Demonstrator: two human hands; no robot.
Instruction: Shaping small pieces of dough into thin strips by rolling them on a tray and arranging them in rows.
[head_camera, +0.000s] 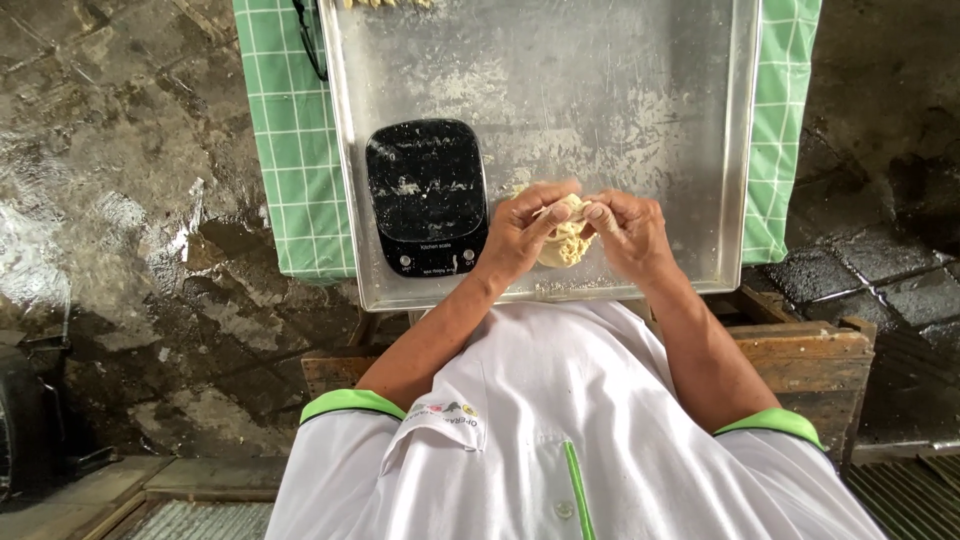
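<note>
Soft daylight, wet floor (120, 220) glare, sharp focus

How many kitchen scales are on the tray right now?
1. The black kitchen scale sits on the left part of the metal tray, beside the left hand. The tray's far end is cut off, so another could be hidden.

Wet, dark stone floor (120, 200) around wooden bench (810, 365).
</note>
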